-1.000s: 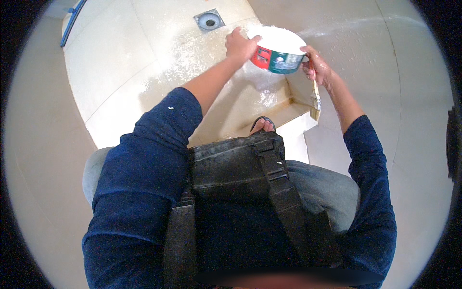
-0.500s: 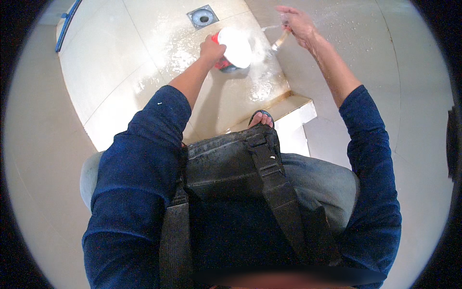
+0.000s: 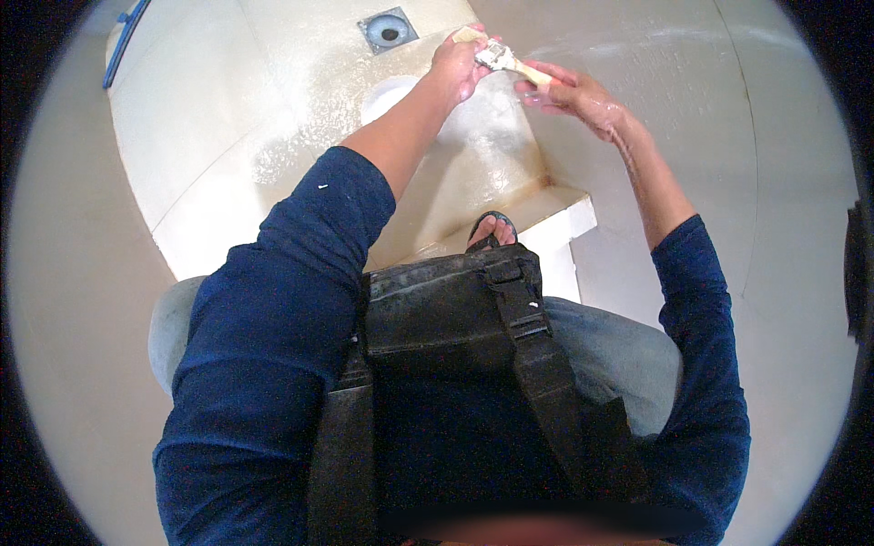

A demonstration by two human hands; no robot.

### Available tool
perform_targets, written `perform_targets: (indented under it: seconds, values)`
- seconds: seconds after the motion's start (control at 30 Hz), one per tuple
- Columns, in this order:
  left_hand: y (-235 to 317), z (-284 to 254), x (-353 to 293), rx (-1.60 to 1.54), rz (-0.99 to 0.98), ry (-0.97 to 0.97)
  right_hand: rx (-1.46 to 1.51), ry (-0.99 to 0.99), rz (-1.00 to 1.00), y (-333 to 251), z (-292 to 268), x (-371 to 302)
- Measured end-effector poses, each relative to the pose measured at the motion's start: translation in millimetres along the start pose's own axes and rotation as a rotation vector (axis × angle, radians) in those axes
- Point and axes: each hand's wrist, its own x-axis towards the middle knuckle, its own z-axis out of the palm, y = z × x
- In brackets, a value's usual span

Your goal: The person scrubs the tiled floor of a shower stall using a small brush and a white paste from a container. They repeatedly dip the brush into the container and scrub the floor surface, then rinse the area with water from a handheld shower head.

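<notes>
A small paintbrush (image 3: pixel 530 73) with a pale wooden handle spans my two hands above the wet floor. My right hand (image 3: pixel 583 98) grips the handle end, fingers partly spread and wet. My left hand (image 3: pixel 452 71) is closed at the brush's other end, by the whitish ferrule. A pale yellow piece shows at the left fingertips; whether it belongs to the brush I cannot tell. Below my left forearm a white round container (image 3: pixel 381 98) stands on the floor, mostly hidden by the arm.
A square floor drain (image 3: pixel 389 33) lies beyond my left hand. A blue-edged squeegee-like tool (image 3: pixel 125 44) rests at the far left. My sandalled foot (image 3: pixel 492 231) is beside a raised tiled ledge (image 3: pixel 557 202). The wall (image 3: pixel 674 100) at right is wet.
My left hand has let go of the red and white container and moved right and up to the brush. My right hand has come down slightly. The water splash has gone.
</notes>
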Motion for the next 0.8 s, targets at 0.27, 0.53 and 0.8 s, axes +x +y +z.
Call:
perform_targets:
  seconds: [0.27, 0.53, 0.8]
  values:
    - [-11, 85, -24, 0.635, 0.144, 0.026, 0.009, 0.406, -0.087, 26, 22, 28]
    - [-25, 2, -57, 1.280, 0.348, -0.192, 0.278, 0.305, -0.030, 17, 13, 35]
    - [-1, -157, -93, 2.261, -0.353, -0.032, 0.303, 0.189, -0.179, -29, 12, 39]
